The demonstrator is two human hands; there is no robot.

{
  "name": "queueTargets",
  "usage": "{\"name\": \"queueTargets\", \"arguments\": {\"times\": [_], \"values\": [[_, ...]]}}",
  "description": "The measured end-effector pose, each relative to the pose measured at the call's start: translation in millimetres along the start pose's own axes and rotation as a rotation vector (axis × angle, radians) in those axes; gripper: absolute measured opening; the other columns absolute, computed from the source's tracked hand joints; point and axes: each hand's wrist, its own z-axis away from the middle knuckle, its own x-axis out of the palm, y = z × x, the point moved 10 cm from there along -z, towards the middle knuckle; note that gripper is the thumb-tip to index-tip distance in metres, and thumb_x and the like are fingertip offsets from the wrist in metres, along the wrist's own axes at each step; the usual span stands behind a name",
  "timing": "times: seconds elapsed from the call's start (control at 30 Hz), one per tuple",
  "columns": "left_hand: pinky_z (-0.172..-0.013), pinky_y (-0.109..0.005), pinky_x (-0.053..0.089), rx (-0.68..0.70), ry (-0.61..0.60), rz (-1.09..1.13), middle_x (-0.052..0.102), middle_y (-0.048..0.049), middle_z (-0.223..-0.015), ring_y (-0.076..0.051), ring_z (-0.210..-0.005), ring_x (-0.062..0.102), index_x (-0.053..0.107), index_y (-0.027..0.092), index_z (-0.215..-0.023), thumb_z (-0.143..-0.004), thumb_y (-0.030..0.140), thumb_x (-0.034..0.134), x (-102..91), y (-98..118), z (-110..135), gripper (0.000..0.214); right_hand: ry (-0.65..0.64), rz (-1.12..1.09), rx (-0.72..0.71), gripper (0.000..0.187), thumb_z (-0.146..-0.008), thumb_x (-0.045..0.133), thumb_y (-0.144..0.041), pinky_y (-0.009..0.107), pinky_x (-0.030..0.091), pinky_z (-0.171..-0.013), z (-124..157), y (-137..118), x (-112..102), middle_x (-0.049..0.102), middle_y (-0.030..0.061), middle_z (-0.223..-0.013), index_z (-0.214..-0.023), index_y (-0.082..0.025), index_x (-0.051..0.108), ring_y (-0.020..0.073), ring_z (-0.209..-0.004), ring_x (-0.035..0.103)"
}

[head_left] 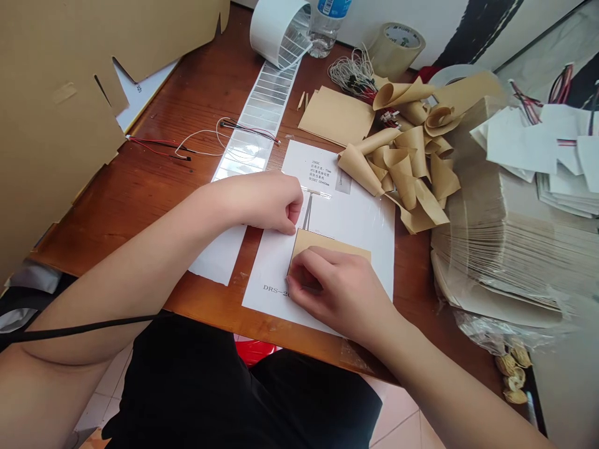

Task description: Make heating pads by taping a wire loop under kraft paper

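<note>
A tan rectangular sheet [344, 247] lies on a white printed paper [369, 218] on the wooden table [206, 93]. My right hand [341, 293] rests on the tan sheet's near left corner, fingers curled and pressing it. My left hand [269, 202] is curled just above the sheet's far left corner, fingertips pinched at thin grey wires [308, 212] that run from under the tan sheet toward a clear label on the paper. What the left fingers hold is not plain.
Curled tan backing strips [407, 162] pile up beyond the paper. A tall stack of sheets in plastic [505, 249] sits at the right. A label roll [276, 28], a tape roll [397, 47], a bottle [327, 25] and loose wires [206, 140] lie behind. Cardboard [56, 112] stands at left.
</note>
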Motion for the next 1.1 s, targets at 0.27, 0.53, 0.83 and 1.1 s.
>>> {"name": "queueTargets", "arguments": {"times": [0.27, 0.53, 0.83, 1.1], "values": [[-0.061, -0.028, 0.038, 0.005, 0.005, -0.003, 0.074, -0.0012, -0.09, -0.017, -0.078, 0.063, 0.071, 0.022, -0.085, -0.076, 0.03, 0.065, -0.4, -0.6, -0.7, 0.013, -0.002, -0.026, -0.055, 0.016, -0.092, 0.055, -0.016, 0.025, 0.035, -0.053, -0.8, -2.0, -4.3, 0.06, -0.0011, -0.067, -0.08, -0.015, 0.066, 0.0093, -0.055, 0.049], [-0.063, -0.029, 0.04, 0.023, 0.012, 0.008, 0.074, -0.0016, -0.089, -0.017, -0.077, 0.063, 0.072, 0.022, -0.084, -0.074, 0.028, 0.065, 0.7, -1.0, -1.4, 0.014, 0.034, 0.233, -0.197, 0.027, -0.096, 0.053, -0.016, 0.028, 0.027, -0.048, 3.9, -22.3, -9.0, 0.055, 0.0001, -0.065, -0.074, -0.015, 0.067, 0.0124, -0.058, 0.048], [-0.062, -0.028, 0.039, 0.014, 0.012, 0.002, 0.074, -0.0019, -0.091, -0.016, -0.076, 0.062, 0.071, 0.022, -0.084, -0.075, 0.029, 0.065, 0.8, -1.4, -1.6, 0.013, 0.018, 0.28, -0.193, 0.028, -0.096, 0.052, -0.014, 0.028, 0.027, -0.049, 5.9, -27.7, -0.9, 0.054, 0.0006, -0.065, -0.072, -0.015, 0.065, 0.0129, -0.059, 0.044], [-0.063, -0.028, 0.039, 0.007, 0.008, 0.0, 0.074, -0.002, -0.093, -0.016, -0.079, 0.063, 0.071, 0.022, -0.085, -0.075, 0.03, 0.065, -0.2, -1.6, -1.1, 0.014, -0.001, 0.193, -0.178, 0.031, -0.099, 0.047, -0.014, 0.027, 0.034, -0.053, 5.7, -25.4, -2.7, 0.053, 0.0008, -0.065, -0.072, -0.016, 0.064, 0.0129, -0.059, 0.045]]}}
